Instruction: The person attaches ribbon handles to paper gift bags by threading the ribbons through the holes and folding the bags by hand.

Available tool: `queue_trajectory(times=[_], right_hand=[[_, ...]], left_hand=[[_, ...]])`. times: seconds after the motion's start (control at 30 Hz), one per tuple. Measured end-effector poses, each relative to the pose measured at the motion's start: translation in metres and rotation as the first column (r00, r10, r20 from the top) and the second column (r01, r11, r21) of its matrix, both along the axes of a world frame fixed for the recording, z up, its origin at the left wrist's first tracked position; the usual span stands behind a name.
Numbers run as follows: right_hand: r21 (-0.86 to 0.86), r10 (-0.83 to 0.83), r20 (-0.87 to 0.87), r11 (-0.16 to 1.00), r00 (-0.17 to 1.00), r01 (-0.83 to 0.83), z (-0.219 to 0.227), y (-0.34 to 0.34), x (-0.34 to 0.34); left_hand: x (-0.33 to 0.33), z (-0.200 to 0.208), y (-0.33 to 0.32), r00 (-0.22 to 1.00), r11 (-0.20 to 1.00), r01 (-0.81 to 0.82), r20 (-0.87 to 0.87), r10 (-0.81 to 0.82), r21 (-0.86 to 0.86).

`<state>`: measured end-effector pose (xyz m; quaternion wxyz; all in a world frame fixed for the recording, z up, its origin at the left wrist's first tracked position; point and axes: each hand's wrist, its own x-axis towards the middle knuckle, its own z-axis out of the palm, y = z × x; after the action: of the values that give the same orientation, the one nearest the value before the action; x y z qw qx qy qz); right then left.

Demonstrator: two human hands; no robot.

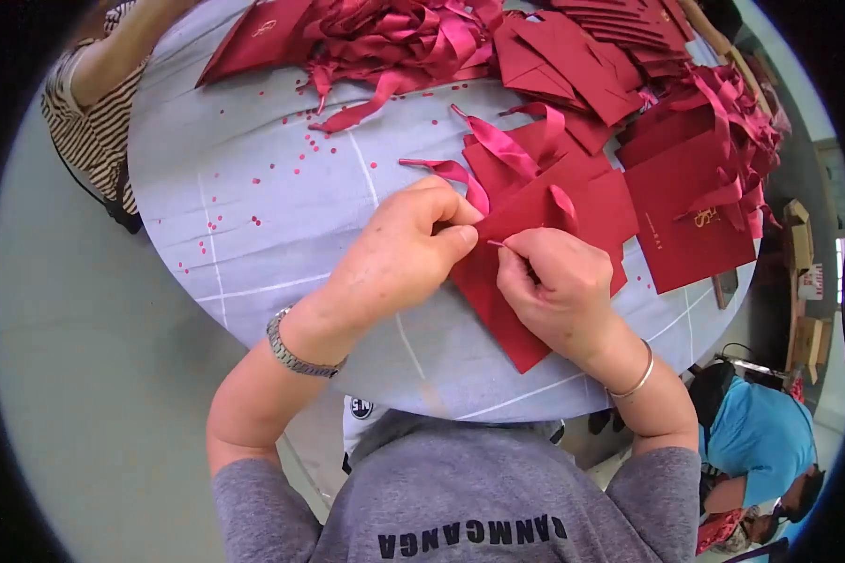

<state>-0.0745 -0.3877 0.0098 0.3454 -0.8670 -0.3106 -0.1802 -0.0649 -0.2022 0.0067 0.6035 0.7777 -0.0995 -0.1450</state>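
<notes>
A red paper bag (507, 324) lies tilted on the pile at the table's near right part, between my hands. My left hand (399, 239) pinches its upper left edge between thumb and fingers. My right hand (559, 286) is closed just right of it over the bag, with a thin pinkish ribbon tip (495, 243) showing at its fingertips. Another ribbon piece (563, 206) rises above the bag behind my right hand. A loose ribbon (451, 172) curls out beyond my left fingers. Where the ribbon passes through the bag is hidden by my fingers.
A heap of red ribbons (399, 42) lies at the far side, with stacked flat red bags (559, 66) beside it. Ribboned bags (690, 211) stand to the right. Small red paper dots (256, 221) dot the tablecloth (300, 253). People sit far left and lower right.
</notes>
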Motion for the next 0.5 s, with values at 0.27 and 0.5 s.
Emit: queue_trajectory(times=[0.27,0.5], right_hand=[[-0.268,0.003,0.125,0.963,0.992,0.031,-0.005,0.001,-0.019],[-0.178,0.014,0.153,0.984,0.988,0.013,0.010,0.002,-0.017]], left_hand=[[-0.018,-0.033,-0.023,0.897,0.961,-0.159,0.439,0.044,0.228],[-0.023,0.003,-0.027,0.805,0.908,-0.303,0.587,0.082,0.289]])
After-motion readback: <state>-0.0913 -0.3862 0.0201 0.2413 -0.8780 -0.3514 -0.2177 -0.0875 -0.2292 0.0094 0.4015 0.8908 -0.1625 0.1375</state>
